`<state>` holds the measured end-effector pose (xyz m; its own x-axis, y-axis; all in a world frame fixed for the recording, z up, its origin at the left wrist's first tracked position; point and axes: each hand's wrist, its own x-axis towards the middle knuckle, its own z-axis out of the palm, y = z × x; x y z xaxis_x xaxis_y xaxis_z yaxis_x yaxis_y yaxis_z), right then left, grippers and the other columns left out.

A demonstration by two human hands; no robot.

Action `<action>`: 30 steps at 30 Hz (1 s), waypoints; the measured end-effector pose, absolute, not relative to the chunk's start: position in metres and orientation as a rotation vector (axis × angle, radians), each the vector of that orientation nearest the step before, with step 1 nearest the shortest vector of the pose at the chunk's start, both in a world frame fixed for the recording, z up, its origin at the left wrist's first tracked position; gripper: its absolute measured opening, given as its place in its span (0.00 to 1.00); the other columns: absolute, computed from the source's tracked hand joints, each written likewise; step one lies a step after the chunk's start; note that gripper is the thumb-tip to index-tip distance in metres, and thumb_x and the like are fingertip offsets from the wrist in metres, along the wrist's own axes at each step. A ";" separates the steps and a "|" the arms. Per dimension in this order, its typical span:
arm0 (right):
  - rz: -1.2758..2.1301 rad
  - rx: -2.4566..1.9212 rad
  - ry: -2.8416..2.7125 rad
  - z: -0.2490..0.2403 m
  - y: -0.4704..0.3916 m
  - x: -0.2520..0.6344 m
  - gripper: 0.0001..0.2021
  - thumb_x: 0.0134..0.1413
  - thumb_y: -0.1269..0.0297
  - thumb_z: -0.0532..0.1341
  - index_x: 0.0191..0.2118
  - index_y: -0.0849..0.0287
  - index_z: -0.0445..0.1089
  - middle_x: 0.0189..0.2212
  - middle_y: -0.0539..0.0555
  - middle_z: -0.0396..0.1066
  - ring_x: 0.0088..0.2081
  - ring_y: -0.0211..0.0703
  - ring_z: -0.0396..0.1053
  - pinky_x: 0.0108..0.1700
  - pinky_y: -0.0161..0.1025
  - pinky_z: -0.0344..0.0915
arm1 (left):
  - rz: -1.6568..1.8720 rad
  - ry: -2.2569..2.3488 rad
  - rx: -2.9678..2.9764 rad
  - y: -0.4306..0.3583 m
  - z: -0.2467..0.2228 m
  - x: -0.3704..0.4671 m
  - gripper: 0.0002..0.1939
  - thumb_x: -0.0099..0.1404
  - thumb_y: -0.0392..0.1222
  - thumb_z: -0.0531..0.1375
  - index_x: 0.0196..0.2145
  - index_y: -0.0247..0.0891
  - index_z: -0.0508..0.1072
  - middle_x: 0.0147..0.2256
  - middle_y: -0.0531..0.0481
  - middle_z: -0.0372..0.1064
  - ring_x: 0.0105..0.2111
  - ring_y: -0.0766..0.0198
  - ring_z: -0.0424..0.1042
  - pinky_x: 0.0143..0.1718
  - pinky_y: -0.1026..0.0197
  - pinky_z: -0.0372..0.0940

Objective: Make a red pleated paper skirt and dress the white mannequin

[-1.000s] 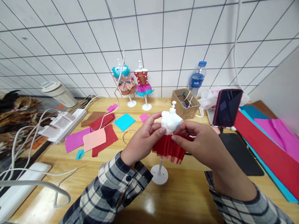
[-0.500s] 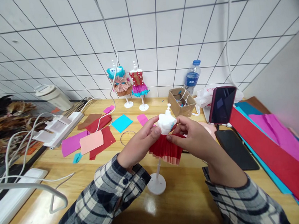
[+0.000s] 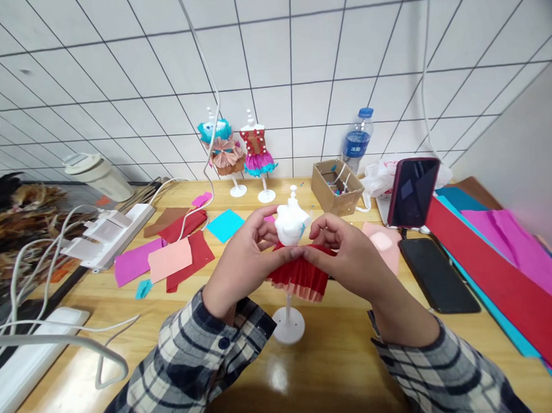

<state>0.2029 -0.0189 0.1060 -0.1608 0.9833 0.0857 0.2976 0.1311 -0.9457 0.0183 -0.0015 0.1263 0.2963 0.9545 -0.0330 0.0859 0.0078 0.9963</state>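
A small white mannequin (image 3: 292,223) on a round white base (image 3: 289,325) stands upright before me. Around its waist hangs a pleated red skirt (image 3: 303,278) with a pale pink lower edge. My left hand (image 3: 246,258) grips the skirt's top edge, its thumb across the front of the waist and its fingers behind the torso. My right hand (image 3: 347,252) pinches the same edge from the other side, and the two thumbs meet at the front. A small blue mark shows on the mannequin's chest.
Two dressed mannequins (image 3: 256,146) stand by the tiled wall. A cardboard box (image 3: 335,190), bottle (image 3: 358,140) and phones (image 3: 439,274) are on the right, beside long coloured sheets (image 3: 509,279). Paper pieces (image 3: 169,260), power strips (image 3: 119,238) and cables lie left.
The mannequin's torso has shifted left and turned a little. My left hand has moved left, its thumb now lower at the waist, and my right thumb has come in to meet it.
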 end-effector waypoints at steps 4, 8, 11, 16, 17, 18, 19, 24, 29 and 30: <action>1.096 -1.261 -1.588 0.107 -0.017 0.207 0.13 0.51 0.56 0.65 0.36 0.56 0.63 0.25 0.47 0.69 0.26 0.36 0.66 0.28 0.33 0.62 | 0.985 0.990 1.324 -0.001 0.121 0.022 0.36 0.51 0.39 0.71 0.55 0.39 0.62 0.40 0.48 0.74 0.38 0.63 0.74 0.41 0.61 0.68; 1.136 -1.223 -1.583 0.110 -0.016 0.209 0.11 0.51 0.58 0.65 0.36 0.57 0.67 0.28 0.49 0.72 0.28 0.37 0.69 0.30 0.34 0.65 | 1.008 1.022 1.371 0.002 0.116 0.020 0.35 0.50 0.38 0.71 0.54 0.38 0.64 0.38 0.49 0.74 0.37 0.64 0.74 0.42 0.60 0.68; 1.205 -1.190 -1.576 0.116 -0.017 0.213 0.09 0.51 0.59 0.66 0.34 0.58 0.71 0.28 0.50 0.73 0.28 0.37 0.70 0.30 0.34 0.67 | 1.043 1.103 1.441 0.002 0.114 0.017 0.36 0.52 0.39 0.70 0.56 0.39 0.62 0.41 0.48 0.73 0.41 0.62 0.73 0.46 0.57 0.67; 1.282 -1.193 -1.574 0.126 -0.020 0.225 0.07 0.50 0.63 0.66 0.35 0.58 0.72 0.26 0.49 0.73 0.26 0.36 0.70 0.26 0.32 0.67 | 1.058 1.099 1.427 0.001 0.115 0.015 0.36 0.54 0.41 0.69 0.58 0.39 0.61 0.46 0.45 0.72 0.44 0.61 0.72 0.46 0.58 0.67; 1.286 -1.208 -1.580 0.128 -0.020 0.227 0.07 0.50 0.63 0.67 0.35 0.58 0.72 0.27 0.50 0.73 0.27 0.36 0.71 0.26 0.32 0.67 | 1.069 1.083 1.404 0.001 0.116 0.015 0.35 0.55 0.41 0.69 0.57 0.38 0.62 0.46 0.45 0.72 0.44 0.61 0.72 0.45 0.59 0.67; 1.286 -1.218 -1.580 0.128 -0.020 0.229 0.08 0.50 0.62 0.67 0.35 0.58 0.72 0.28 0.50 0.74 0.28 0.37 0.72 0.27 0.32 0.68 | 1.075 1.061 1.378 0.001 0.117 0.014 0.33 0.55 0.42 0.69 0.56 0.38 0.63 0.46 0.45 0.72 0.44 0.61 0.72 0.44 0.60 0.67; 1.289 -1.219 -1.574 0.129 -0.021 0.231 0.08 0.50 0.62 0.67 0.36 0.58 0.71 0.29 0.51 0.74 0.29 0.38 0.73 0.29 0.33 0.70 | 1.067 1.035 1.350 0.002 0.118 0.013 0.31 0.56 0.42 0.68 0.55 0.38 0.65 0.46 0.46 0.72 0.44 0.61 0.72 0.43 0.61 0.67; 1.354 -1.110 -1.569 0.127 -0.023 0.233 0.09 0.52 0.59 0.66 0.34 0.58 0.70 0.31 0.53 0.75 0.32 0.41 0.75 0.34 0.38 0.73 | 0.933 0.921 1.220 0.012 0.113 0.006 0.24 0.55 0.41 0.68 0.49 0.37 0.70 0.40 0.48 0.75 0.42 0.62 0.73 0.45 0.61 0.66; 0.904 -0.908 -1.812 0.132 -0.023 0.232 0.02 0.53 0.65 0.66 0.32 0.56 0.73 0.39 0.54 0.74 0.42 0.43 0.73 0.42 0.40 0.70 | 1.097 0.963 1.246 0.018 0.106 -0.002 0.23 0.56 0.41 0.67 0.49 0.38 0.70 0.41 0.47 0.73 0.41 0.62 0.73 0.44 0.61 0.68; 0.783 -0.871 -1.853 0.132 -0.023 0.231 0.01 0.53 0.67 0.66 0.32 0.56 0.73 0.40 0.54 0.74 0.43 0.43 0.72 0.43 0.41 0.69 | 1.208 0.998 1.308 0.018 0.108 -0.003 0.24 0.56 0.41 0.67 0.50 0.39 0.68 0.43 0.48 0.72 0.41 0.62 0.73 0.44 0.60 0.68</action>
